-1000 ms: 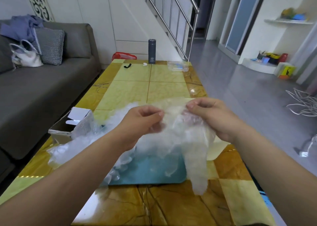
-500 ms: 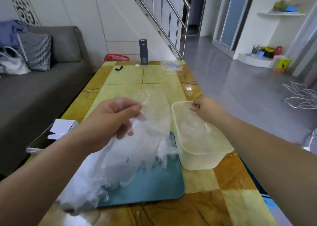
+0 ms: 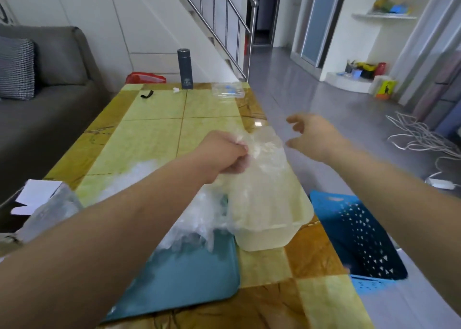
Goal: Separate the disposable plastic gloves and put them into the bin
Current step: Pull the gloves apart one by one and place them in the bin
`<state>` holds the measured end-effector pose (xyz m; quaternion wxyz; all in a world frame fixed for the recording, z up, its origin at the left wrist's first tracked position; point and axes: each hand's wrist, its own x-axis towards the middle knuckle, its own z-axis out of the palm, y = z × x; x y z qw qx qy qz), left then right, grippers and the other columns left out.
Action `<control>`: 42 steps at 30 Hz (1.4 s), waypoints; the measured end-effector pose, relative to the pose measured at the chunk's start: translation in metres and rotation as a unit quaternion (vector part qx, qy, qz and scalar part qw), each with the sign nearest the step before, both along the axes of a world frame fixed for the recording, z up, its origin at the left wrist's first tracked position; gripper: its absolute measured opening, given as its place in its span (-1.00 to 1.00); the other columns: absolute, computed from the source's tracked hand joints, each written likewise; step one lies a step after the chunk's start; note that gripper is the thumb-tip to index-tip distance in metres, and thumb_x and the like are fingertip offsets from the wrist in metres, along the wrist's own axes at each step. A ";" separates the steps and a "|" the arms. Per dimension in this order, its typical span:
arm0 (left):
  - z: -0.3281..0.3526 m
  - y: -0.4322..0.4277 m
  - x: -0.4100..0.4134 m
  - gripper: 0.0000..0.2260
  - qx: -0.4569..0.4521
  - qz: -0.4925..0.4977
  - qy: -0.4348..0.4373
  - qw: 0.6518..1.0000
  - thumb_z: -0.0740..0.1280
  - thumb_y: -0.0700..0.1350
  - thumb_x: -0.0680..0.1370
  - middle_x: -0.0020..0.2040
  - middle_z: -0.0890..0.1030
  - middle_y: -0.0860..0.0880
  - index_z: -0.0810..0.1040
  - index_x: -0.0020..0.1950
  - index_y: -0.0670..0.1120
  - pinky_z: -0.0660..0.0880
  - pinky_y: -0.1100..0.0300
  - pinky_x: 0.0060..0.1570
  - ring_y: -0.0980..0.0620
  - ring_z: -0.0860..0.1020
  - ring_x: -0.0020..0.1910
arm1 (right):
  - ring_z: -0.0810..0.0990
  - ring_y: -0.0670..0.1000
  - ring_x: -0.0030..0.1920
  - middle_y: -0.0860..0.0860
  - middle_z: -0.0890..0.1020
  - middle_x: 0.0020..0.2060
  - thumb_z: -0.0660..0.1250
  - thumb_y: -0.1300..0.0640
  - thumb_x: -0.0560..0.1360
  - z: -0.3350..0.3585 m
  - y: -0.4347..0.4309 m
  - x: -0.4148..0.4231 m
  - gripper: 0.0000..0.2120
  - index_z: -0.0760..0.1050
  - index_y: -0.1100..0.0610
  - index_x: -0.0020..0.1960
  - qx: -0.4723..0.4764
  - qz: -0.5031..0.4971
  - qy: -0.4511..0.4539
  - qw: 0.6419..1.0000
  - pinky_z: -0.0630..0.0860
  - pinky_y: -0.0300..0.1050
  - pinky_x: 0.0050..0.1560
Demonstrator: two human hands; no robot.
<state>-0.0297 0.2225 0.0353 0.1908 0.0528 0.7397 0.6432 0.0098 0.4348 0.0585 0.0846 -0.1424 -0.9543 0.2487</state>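
Resting on table (image 3: pixel 154 139): teal tray (image 3: pixel 189 281) is carrying the glove pile (image 3: pixel 192 231) | translucent bin (image 3: pixel 264 239) is standing at tray's 2 o'clock | left hand (image 3: pixel 222 154) is gripping a glove bunch (image 3: pixel 264 174) over the bin | right hand (image 3: pixel 314 139) is hovering open, empty, at its 3 o'clock | glove bunch is looking feather-light, limp, clingy; pinching one cuff edge seems best

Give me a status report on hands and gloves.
Left hand gripping glove bunch over the translucent bin. Right hand open, empty. Loose gloves heaped on the teal tray. Nothing blocks the bin.
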 end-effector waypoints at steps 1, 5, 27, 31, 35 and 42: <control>-0.011 0.014 -0.008 -0.90 -0.022 0.013 -0.004 1.000 0.41 -0.32 0.57 -0.16 0.61 -0.23 0.56 -0.06 -0.14 0.59 0.16 -0.44 -0.04 0.55 -0.41 | 0.58 0.12 0.24 0.10 0.61 0.24 0.45 0.22 0.51 -0.001 0.008 0.004 -0.52 0.50 0.09 0.42 0.001 -0.015 0.011 1.000 0.46 -0.11 0.20; -0.041 0.051 -0.029 -0.91 -0.165 0.011 0.013 0.986 0.37 -0.26 0.54 -0.08 0.58 -0.16 0.54 -0.02 -0.09 0.60 0.07 -0.23 -0.14 0.56 -0.23 | 0.66 0.06 0.07 0.08 0.69 0.04 0.36 0.28 0.55 -0.013 0.011 0.025 -0.72 0.61 0.13 0.24 -0.042 0.037 0.047 0.997 0.56 -0.01 0.25; -0.074 -0.126 0.046 -0.58 -0.497 -0.139 0.328 0.791 0.41 0.09 0.55 0.37 0.52 0.04 0.53 0.40 0.04 0.48 0.04 0.30 -0.02 0.47 0.33 | 0.46 0.16 0.42 0.08 0.44 0.48 0.28 0.08 0.61 -0.069 -0.106 0.003 -0.46 0.32 0.07 0.57 0.133 0.179 -0.303 0.926 0.41 0.09 0.42; -0.091 -0.129 0.041 -0.69 -0.550 -0.125 0.297 0.770 0.36 0.00 0.57 0.20 0.58 0.03 0.60 0.31 0.09 0.52 0.06 0.14 -0.06 0.53 0.22 | 0.45 0.12 0.44 0.02 0.44 0.49 0.23 0.22 0.59 -0.036 -0.111 0.020 -0.46 0.33 0.05 0.56 0.096 0.163 -0.198 0.962 0.45 0.01 0.40; -0.084 -0.136 0.043 -0.84 -0.475 -0.099 0.285 0.827 0.36 -0.02 0.60 0.11 0.69 0.11 0.72 0.11 0.10 0.57 0.08 0.14 0.01 0.62 0.10 | 0.53 0.05 0.35 -0.01 0.56 0.38 0.21 0.24 0.59 -0.020 -0.127 0.047 -0.57 0.52 0.04 0.42 0.047 0.168 -0.067 0.982 0.49 -0.01 0.35; -0.017 -0.162 0.067 -0.85 -0.143 0.045 0.262 0.954 0.39 0.01 0.64 0.00 0.73 0.19 0.75 0.06 0.04 0.51 0.47 -0.02 0.36 0.62 -0.02 | 0.49 -0.17 0.35 -0.18 0.57 0.32 0.57 0.05 0.45 -0.031 -0.157 0.089 -0.44 0.51 -0.10 0.40 -0.301 0.180 0.021 0.936 0.46 -0.17 0.28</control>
